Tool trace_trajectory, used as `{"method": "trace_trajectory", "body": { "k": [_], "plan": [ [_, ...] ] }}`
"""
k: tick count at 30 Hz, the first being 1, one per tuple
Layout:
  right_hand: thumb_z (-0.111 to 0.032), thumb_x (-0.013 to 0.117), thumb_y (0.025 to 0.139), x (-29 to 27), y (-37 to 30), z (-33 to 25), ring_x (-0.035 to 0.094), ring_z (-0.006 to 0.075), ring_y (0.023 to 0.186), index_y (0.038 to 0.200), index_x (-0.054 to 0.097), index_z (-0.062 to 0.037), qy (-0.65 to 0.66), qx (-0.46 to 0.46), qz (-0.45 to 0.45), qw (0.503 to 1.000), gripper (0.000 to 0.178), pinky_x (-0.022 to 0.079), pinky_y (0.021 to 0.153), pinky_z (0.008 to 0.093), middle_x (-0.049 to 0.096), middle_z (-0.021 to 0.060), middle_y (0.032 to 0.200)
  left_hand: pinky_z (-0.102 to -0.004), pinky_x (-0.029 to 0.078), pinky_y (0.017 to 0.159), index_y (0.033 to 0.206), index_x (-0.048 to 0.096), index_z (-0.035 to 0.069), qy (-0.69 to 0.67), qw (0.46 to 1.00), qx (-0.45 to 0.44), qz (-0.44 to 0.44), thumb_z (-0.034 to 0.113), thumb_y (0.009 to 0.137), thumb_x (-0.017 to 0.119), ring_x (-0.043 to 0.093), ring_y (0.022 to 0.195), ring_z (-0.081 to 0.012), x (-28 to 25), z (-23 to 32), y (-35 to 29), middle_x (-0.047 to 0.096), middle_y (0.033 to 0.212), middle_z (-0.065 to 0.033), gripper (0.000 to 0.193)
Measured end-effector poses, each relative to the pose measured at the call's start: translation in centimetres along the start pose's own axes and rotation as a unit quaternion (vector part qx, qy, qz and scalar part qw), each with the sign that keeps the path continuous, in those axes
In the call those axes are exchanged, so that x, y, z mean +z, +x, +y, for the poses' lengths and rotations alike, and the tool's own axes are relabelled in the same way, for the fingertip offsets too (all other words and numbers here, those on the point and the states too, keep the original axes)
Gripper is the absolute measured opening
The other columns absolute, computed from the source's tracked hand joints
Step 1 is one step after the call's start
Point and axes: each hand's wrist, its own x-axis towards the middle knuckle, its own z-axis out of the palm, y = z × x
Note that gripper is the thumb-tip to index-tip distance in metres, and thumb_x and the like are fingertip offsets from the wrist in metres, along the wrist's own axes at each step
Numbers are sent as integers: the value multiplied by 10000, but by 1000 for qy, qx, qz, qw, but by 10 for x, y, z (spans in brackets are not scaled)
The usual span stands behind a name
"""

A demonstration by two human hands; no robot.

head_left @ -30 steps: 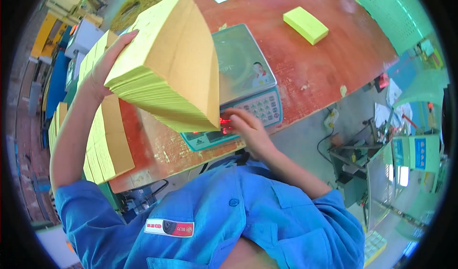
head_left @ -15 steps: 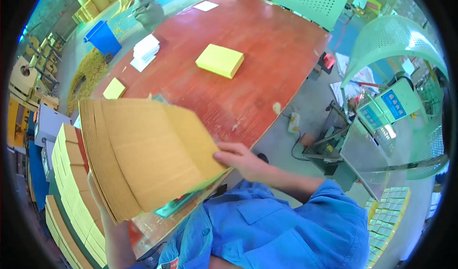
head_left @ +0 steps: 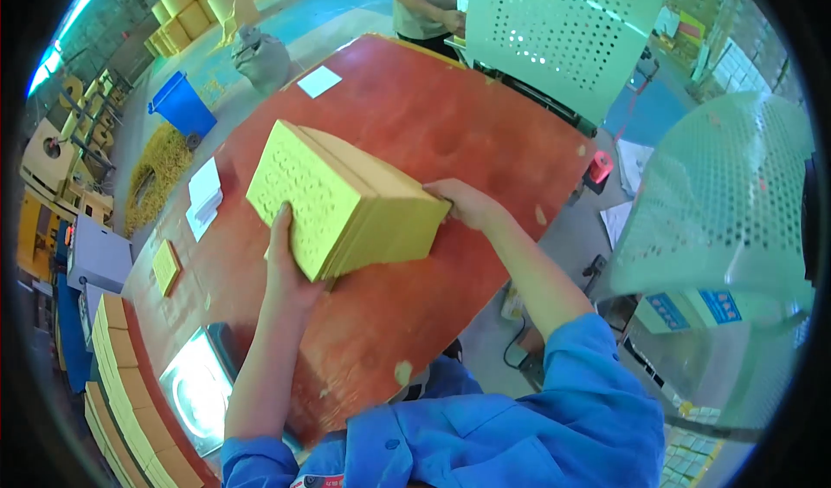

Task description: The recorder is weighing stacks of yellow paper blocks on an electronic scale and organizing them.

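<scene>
Holding a big paper stack (head_left: 325, 198) over a red table (head_left: 389, 336), with left hand (head_left: 290, 267) and right hand (head_left: 467, 205) closed on it.

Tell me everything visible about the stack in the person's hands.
The stack is a thick, boxy bundle of layers, paper or card by its look. Its left face is yellow with small dark marks, its upper side tan, its near side yellow with lines between layers. It is held tilted over the red table, the left hand at its left end, the right hand at its right. Whether it touches the table is unclear.
</scene>
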Motion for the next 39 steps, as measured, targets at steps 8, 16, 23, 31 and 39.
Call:
{"method": "trace_trajectory", "body": {
  "k": [8,16,23,31,39],
  "plan": [
    [-363,457,960,-132,69,-76,662,254,885,1119,613,37,-369,92,222,898,458,509,742,351,682,168,976,-746,255,978,1376,428,216,44,995,-83,31,523,830,614,386,1299,-399,121,-18,220,422,1427,-102,654],
    [-110,641,829,-74,1,8,509,353,1187,1143,602,-13,-416,-274,470,728,332,416,972,469,575,162,1234,-769,170,1004,1418,354,232,106,989,-91,48,478,831,619,295,1337,-456,232,-31,373,343,1475,-133,689],
    [-123,665,792,-87,-8,-18,443,293,1248,1116,610,-41,-552,-167,399,713,339,359,1009,465,545,87,1264,-788,200,975,1457,264,247,149,984,-91,22,466,835,643,264,1363,-446,312,-39,439,225,1533,-120,760],
    [-45,633,695,-66,22,-21,574,365,965,874,622,-35,-537,-325,381,679,180,477,852,462,634,148,999,-592,438,928,1337,477,128,133,954,-170,-209,598,879,516,505,1213,-374,240,-27,396,514,1319,-162,657],
    [-79,563,864,-129,12,12,539,328,1169,1119,634,13,-641,-214,333,658,280,409,1019,421,602,162,1230,-345,399,1018,1327,524,26,525,840,44,-132,435,865,620,513,1215,-263,78,23,64,554,1315,-169,624]
  ]
}}
